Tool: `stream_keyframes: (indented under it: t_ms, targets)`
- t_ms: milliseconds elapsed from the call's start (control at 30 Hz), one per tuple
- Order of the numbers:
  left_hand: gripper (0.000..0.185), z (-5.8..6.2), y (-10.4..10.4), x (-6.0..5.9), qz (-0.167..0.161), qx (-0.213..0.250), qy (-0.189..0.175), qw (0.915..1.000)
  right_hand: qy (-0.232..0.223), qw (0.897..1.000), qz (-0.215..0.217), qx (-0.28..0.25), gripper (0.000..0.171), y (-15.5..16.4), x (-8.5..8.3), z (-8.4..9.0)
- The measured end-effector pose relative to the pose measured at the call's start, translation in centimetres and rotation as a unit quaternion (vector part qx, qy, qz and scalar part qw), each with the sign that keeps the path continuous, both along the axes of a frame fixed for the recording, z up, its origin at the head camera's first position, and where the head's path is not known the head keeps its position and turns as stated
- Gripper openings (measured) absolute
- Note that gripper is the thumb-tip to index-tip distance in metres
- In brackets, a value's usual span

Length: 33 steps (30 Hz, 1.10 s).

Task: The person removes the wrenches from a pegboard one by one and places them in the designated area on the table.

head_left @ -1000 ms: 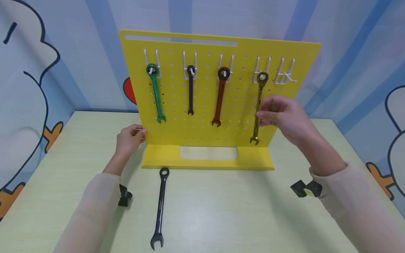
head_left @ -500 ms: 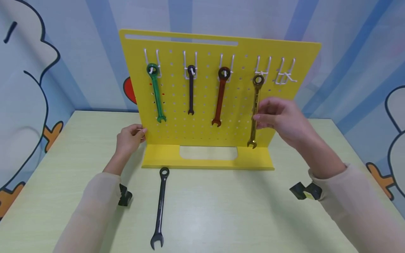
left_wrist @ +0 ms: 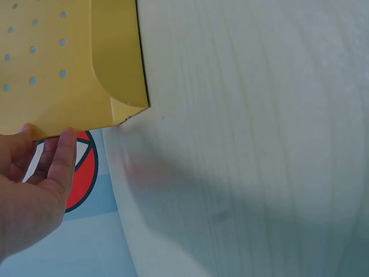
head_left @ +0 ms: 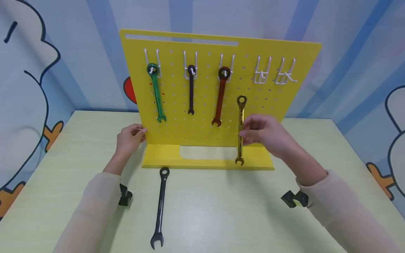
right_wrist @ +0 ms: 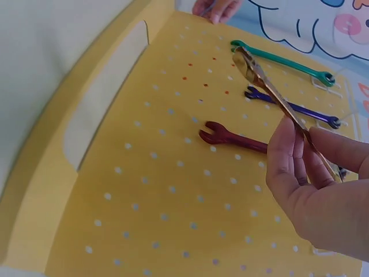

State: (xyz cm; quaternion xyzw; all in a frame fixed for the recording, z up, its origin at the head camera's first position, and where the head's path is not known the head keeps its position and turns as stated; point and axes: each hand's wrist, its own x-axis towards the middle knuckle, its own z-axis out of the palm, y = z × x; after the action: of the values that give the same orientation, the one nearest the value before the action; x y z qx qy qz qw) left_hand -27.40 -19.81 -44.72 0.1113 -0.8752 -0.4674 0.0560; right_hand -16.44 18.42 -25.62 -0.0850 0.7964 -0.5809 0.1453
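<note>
— Right hand (head_left: 264, 133) first: what has it got?

— Its fingers and thumb pinch the shaft of the gold wrench (head_left: 240, 130) about midway. That wrench hangs upright in the air in front of the yellow pegboard (head_left: 202, 133), ring end up, open jaw down near the board's base plate — clear of every hook. In the right wrist view the fingers (right_wrist: 294, 156) curl round the shaft with the open jaw pointing away over the board.

— And the left hand (head_left: 129, 137)?

— It grips the left edge of the pegboard low down, thumb in front and fingers behind, as the left wrist view shows at the board's corner (left_wrist: 46, 156).

— What hangs on the board?

— Three wrenches, each by its ring on a white hook: a green wrench (head_left: 155, 92) far left, a dark purple wrench (head_left: 191, 88) next, a red wrench (head_left: 221, 95) right of that. The two white hooks (head_left: 274, 72) at the upper right carry nothing.

— Anything nearer the person?

— A black wrench (head_left: 160, 207) lies flat on the pale table (head_left: 221, 211), ring end toward the board, just near of its base and left of centre — well apart from both hands.
</note>
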Motion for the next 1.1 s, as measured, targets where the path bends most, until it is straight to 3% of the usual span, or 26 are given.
stream_keyframes:
  t_ms: [733, 1100]
  targets:
    - [0.033, -0.1, 0.0, -0.2, -0.002, 0.000, 0.001, 1.0000, -0.107, 0.990, 0.084, -0.039, 0.007, -4.0, 0.9, -7.6]
    - [0.033, 0.0, 0.0, 0.0, -0.006, -0.003, 0.004, 1.0000, -0.154, 0.980, 0.123, -0.022, 0.006, -6.2, 2.0, -10.9]
